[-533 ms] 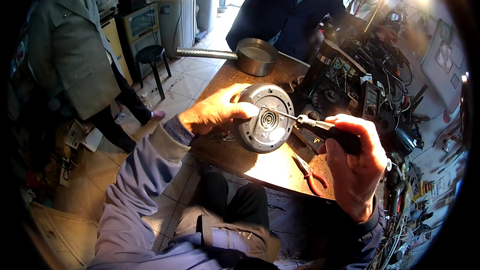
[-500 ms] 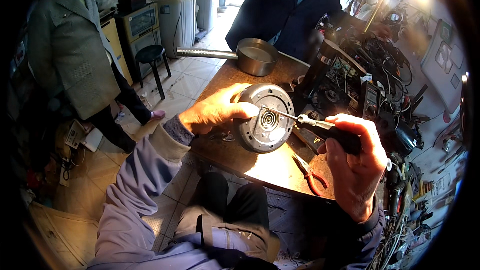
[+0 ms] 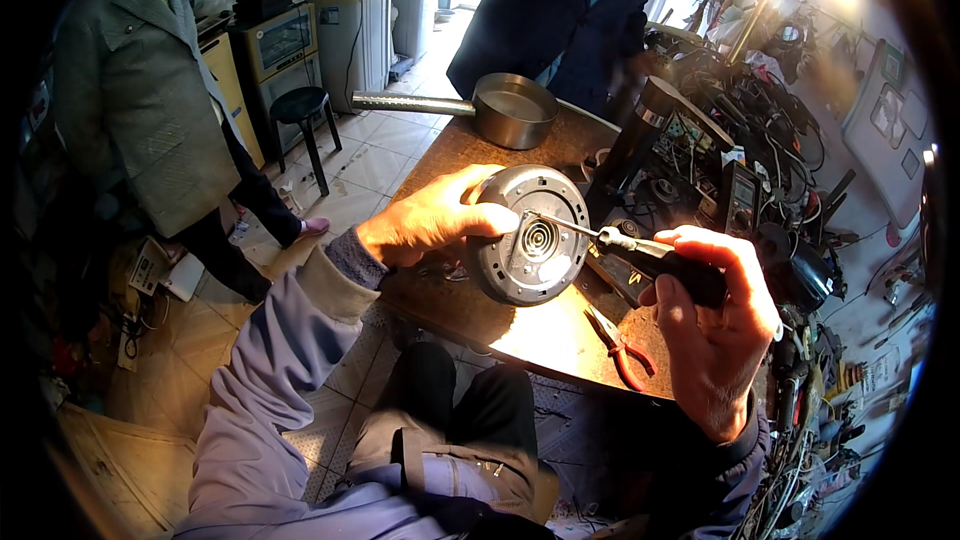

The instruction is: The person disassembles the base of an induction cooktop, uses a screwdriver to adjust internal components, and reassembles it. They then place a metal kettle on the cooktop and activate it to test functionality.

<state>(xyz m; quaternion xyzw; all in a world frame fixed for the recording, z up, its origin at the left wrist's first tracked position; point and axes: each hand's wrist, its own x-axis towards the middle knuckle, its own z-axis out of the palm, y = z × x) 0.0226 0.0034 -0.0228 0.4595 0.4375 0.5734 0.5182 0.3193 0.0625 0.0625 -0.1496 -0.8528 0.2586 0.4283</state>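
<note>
My left hand (image 3: 430, 218) grips the left rim of a round dark-grey kettle base (image 3: 505, 270), with the thumb on its face. The base is held tilted up above the workbench, and concentric rings show at its middle. My right hand (image 3: 710, 330) is closed around the black handle of a screwdriver (image 3: 680, 272). The thin metal shaft points left, and its tip meets the face of the base just above the rings. Below, between my hands, red-handled pliers (image 3: 625, 352) lie on the bench.
A metal saucepan (image 3: 515, 112) stands at the bench's (image 3: 425, 297) far end, its handle pointing left. Tangled wires and parts (image 3: 770, 130) heap up on the right, with a multimeter (image 3: 740, 193) among them. Two people stand beyond the bench and at left. A black stool (image 3: 302, 108) is behind.
The person in the dark coat has shifted slightly, drawing an arm back from the heap of parts. My hands, the base and the screwdriver hold nearly the same position.
</note>
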